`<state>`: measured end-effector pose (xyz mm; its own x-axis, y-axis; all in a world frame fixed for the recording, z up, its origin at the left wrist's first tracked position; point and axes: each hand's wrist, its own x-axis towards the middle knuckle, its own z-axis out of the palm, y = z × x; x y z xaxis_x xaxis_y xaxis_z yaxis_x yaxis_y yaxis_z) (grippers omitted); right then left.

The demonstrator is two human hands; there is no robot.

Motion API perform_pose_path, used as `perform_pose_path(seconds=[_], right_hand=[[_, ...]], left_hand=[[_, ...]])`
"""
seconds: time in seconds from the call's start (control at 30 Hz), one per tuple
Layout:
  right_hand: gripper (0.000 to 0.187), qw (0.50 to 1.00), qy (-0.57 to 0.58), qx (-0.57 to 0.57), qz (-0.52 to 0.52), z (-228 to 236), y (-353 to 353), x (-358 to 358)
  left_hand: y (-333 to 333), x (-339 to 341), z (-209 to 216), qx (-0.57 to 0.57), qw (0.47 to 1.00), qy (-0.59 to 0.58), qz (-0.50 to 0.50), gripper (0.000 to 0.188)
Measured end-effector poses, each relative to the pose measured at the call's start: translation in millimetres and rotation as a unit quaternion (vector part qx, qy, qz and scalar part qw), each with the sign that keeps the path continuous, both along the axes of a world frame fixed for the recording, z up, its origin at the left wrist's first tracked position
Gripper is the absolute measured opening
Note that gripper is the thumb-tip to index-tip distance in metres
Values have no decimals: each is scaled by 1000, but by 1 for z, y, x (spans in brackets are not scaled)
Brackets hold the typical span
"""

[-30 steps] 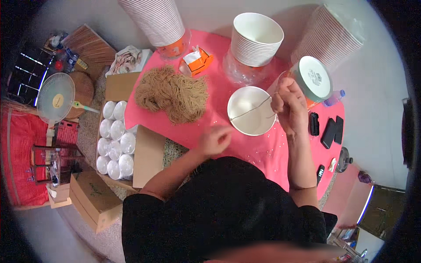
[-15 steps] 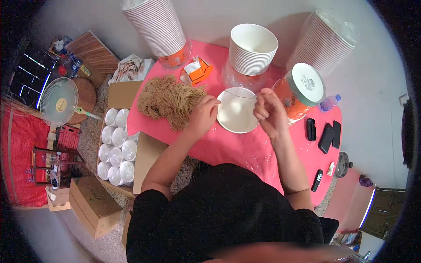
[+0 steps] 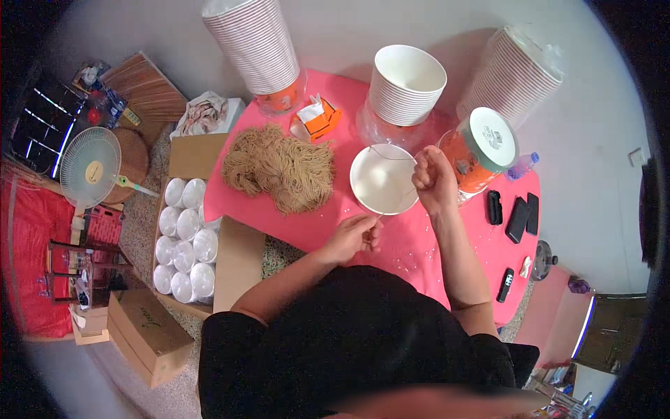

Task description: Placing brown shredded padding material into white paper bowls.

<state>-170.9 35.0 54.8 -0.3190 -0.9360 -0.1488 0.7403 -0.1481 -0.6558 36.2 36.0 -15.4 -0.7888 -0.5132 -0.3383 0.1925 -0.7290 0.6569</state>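
Observation:
A white paper bucket point(image 3: 363, 185) stands on the pink-covered table in front of me, with a pale rounded spot inside it. My right hand point(image 3: 434, 180) is closed at its right rim, pinching a thin dark strand point(image 3: 391, 157) that arcs over the far side of the opening. My left hand point(image 3: 354, 236) is near the bucket's near edge, thumb and forefinger pinched together. A faint line runs between its fingertips and my right hand, apparently the same strand. To the left lies a loose heap of tan yarn point(image 3: 279, 167), touched by neither hand.
Stacked white paper buckets point(image 3: 405, 87) stand behind, with a tall stack point(image 3: 255, 49) at left and another point(image 3: 506, 73) at right. An upturned bucket point(image 3: 493, 136) sits close to my right hand. An orange tissue pack point(image 3: 319, 120) lies beyond the yarn. Left of the table, a carton holds clear containers point(image 3: 185, 223).
My left hand has left the yarn side and moved right and toward me, to the bucket's near edge. My right hand stays at the right rim, pinching the strand.

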Motion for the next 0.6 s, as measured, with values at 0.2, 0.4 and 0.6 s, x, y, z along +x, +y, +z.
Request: perform_pose_path(seconds=[0.2,0.4,0.6], right_hand=[[10,999,43,1,26,-15,-4,10],[14,816,573,28,-66,-49,-15,-4],[29,744,666,56,7,-25,24,43]], left_hand=[[-4,23,-1,-66,995,-67,-44,27],[-37,30,16,-342,923,-164,58,18],[-55,33,12,-484,849,-208,40,13]])
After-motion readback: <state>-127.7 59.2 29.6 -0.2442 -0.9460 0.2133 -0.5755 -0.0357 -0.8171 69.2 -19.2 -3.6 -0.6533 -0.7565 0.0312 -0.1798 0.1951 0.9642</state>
